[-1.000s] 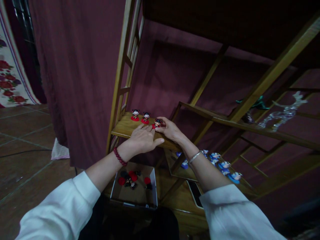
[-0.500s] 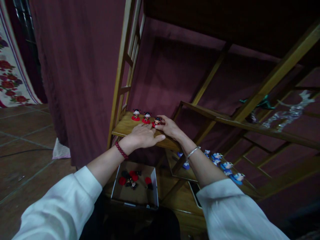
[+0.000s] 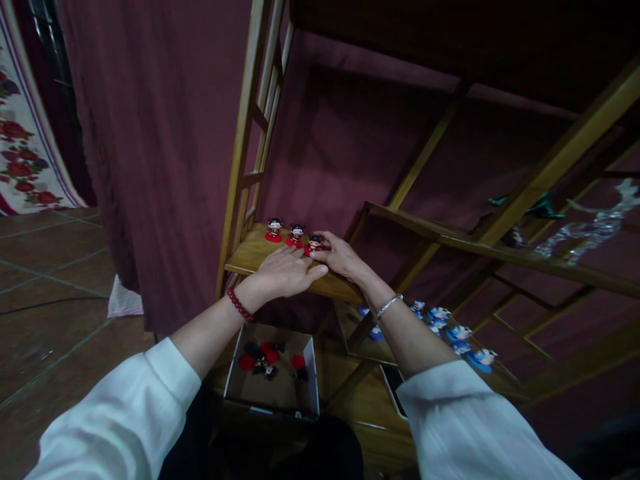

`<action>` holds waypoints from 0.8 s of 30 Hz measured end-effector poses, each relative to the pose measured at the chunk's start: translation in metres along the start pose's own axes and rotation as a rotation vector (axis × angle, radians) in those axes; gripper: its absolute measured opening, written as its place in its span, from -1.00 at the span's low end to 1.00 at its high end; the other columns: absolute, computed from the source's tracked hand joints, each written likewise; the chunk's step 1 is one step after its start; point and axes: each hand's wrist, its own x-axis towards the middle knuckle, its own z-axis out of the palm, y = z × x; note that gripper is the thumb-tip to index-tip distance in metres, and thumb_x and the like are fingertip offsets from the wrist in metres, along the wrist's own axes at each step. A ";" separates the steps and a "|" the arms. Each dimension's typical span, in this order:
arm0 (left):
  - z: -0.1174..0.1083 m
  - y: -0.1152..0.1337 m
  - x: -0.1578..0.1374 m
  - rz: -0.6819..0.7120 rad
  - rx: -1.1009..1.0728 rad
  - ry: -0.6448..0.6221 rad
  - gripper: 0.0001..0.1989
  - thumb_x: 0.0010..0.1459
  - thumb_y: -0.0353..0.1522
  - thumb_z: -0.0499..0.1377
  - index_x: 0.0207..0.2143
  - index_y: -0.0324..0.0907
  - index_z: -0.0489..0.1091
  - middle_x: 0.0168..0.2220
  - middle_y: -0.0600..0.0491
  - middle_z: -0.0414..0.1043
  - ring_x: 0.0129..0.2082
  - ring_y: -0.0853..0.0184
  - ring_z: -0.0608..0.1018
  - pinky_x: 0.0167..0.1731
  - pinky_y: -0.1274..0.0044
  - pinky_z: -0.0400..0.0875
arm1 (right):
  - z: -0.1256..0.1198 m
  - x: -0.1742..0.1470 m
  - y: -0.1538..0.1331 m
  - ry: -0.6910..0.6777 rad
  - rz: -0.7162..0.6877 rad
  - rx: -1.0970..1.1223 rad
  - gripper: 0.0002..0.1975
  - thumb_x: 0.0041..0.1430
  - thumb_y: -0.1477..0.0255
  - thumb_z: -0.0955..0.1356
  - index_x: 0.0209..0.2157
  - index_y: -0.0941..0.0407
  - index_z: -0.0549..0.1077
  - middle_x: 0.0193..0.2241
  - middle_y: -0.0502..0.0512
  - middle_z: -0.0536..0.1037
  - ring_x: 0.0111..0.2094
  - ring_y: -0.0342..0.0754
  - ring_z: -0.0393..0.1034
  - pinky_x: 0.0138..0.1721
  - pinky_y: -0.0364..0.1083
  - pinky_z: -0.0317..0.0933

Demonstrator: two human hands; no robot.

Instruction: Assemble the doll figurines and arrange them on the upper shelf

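Three small figurines with black hair and round red bases stand in a row on a wooden shelf (image 3: 245, 257): a left one (image 3: 274, 229), a middle one (image 3: 296, 235) and a right one (image 3: 314, 244). The fingers and thumb of my right hand (image 3: 344, 257) close around the right figurine from its right side. My left hand (image 3: 284, 273) lies palm down before the row, fingers stretched out and thumb apart. Its fingertips are close to the bases of the middle and right figurines; whether they touch is hard to see.
Below the shelf stands an open box (image 3: 267, 393) with several more red-based figurines (image 3: 265, 360) lying in it. Blue and white figurines (image 3: 460, 333) stand on a lower shelf at right. A clear deer-like ornament (image 3: 590, 223) stands higher up. A dark-screened phone-like object (image 3: 394, 387) lies below.
The right figurine has shifted slightly left, nearer the middle one, with my right hand around it. My left hand has barely moved. The view has turned a little.
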 end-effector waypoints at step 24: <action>-0.008 -0.010 -0.029 -0.047 0.078 0.139 -0.48 0.24 -0.13 -0.18 -0.02 -0.27 0.34 0.02 -0.18 0.35 0.06 0.13 0.35 0.08 0.28 0.14 | 0.025 0.004 -0.036 -0.113 -0.026 0.143 -0.43 -0.15 0.58 0.40 -0.03 0.12 0.26 -0.24 0.04 0.49 -0.21 -0.13 0.40 -0.05 -0.03 0.26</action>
